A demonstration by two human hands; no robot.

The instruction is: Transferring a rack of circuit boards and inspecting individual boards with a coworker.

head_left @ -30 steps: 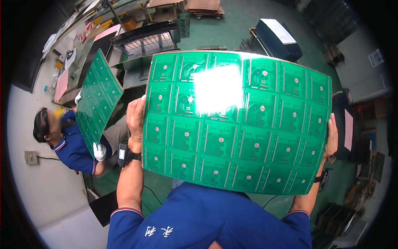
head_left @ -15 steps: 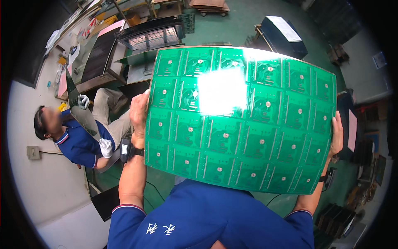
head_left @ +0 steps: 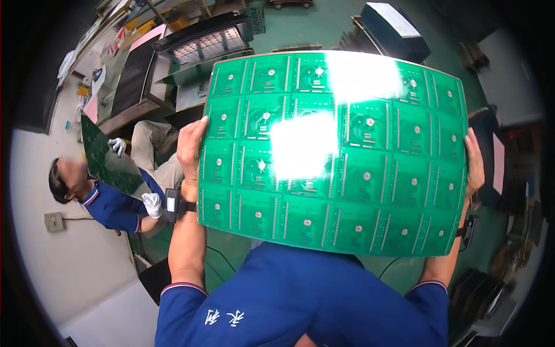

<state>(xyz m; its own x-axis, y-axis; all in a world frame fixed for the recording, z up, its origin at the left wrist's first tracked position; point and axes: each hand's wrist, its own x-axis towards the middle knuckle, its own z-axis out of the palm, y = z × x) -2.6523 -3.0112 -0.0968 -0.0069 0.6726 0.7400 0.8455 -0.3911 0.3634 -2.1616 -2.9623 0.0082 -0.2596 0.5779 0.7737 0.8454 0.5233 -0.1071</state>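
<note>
Seen from the head camera, where the wearer's blue shirt (head_left: 300,301) fills the near edge, a large green circuit panel (head_left: 347,199) is held up before the chest, filling the middle of the scene. The left hand (head_left: 191,151) grips its left edge and the right hand (head_left: 475,162) has its right edge, so the two hands stand wide apart with the panel spanning between them; how the fingers sit behind the board cannot be told. The panel's face carries four rows of six repeated patterns, each with a small pale round spot, and two white patches of glare hide part of the far rows. Whether its near edge touches the shirt cannot be told. On the left wrist is a black device (head_left: 172,205) with a pale label. To the left, a co-worker (head_left: 115,202) in a blue shirt holds a dark green panel (head_left: 107,159) with white-gloved hands (head_left: 152,205). Beyond, on the far left, is a frame (head_left: 208,47) showing rows of coppery squares. On the far right, a white sheet (head_left: 393,20) lies on a dark stack (head_left: 384,41); a pink sheet (head_left: 498,163) shows beyond the right hand. Green floor (head_left: 312,29) shows at the far side.
</note>
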